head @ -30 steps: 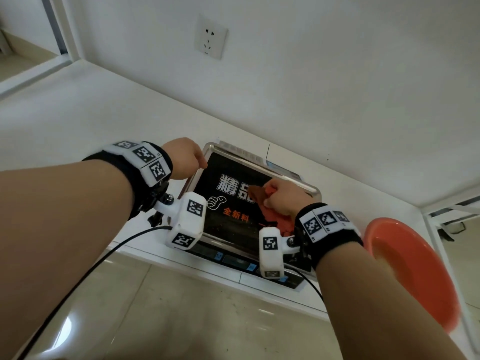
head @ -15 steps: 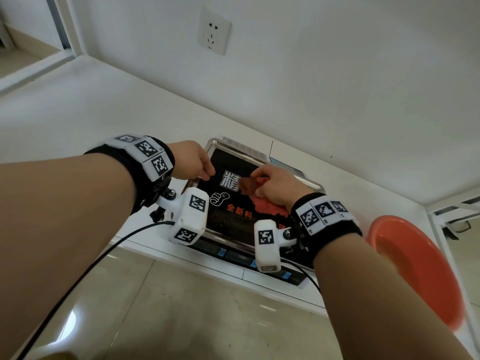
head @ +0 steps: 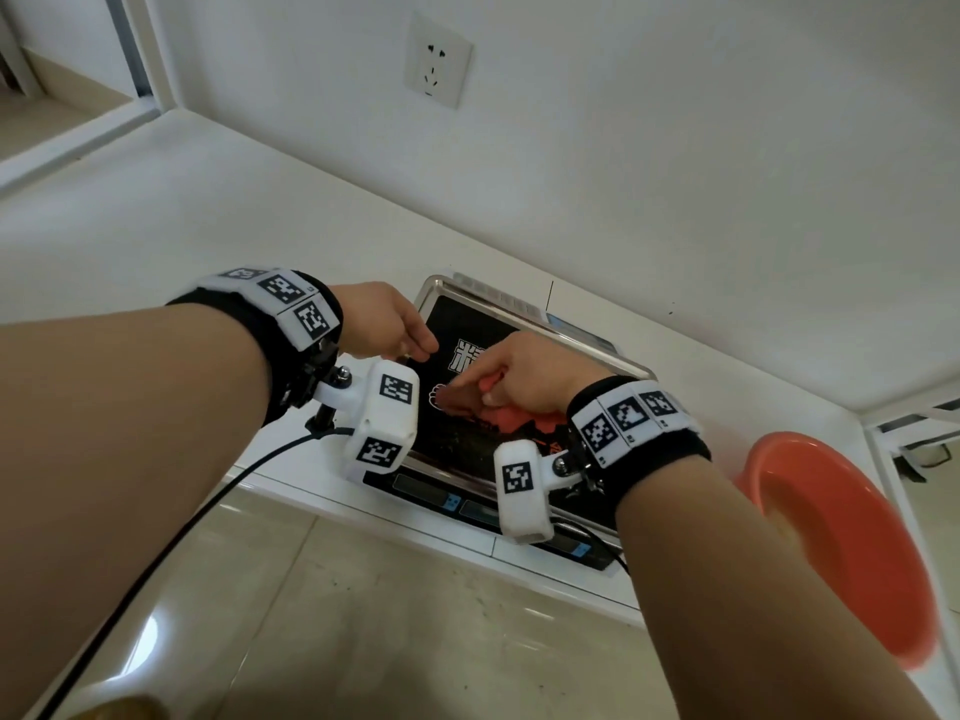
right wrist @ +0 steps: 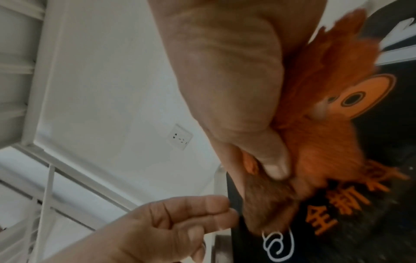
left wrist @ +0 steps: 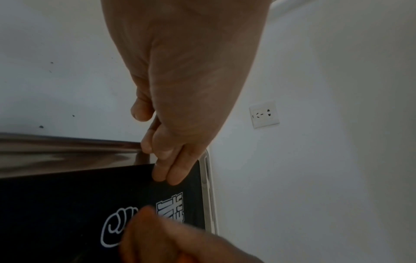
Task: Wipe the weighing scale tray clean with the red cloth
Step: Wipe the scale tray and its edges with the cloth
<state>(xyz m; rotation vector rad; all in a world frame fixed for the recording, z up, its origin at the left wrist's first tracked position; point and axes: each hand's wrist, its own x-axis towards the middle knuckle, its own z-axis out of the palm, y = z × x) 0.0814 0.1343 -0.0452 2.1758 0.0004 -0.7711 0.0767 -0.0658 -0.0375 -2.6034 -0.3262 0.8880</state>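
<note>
The weighing scale's steel tray sits on a white ledge, with a black printed sheet covering its floor. My right hand grips the bunched red cloth and presses it on the sheet near the tray's middle left. In the right wrist view the thumb pinches the red cloth against the fingers. My left hand is at the tray's far left corner. Its straight fingertips rest on the black sheet beside the rim.
An orange plastic basin stands at the right, close to my right forearm. The scale's display panel faces me at the ledge's front edge. A wall socket is on the white wall behind. Glossy floor tiles lie below.
My right hand has slid the red cloth leftward across the tray, from the right side toward my left hand. The left hand has shifted slightly onto the tray's corner.
</note>
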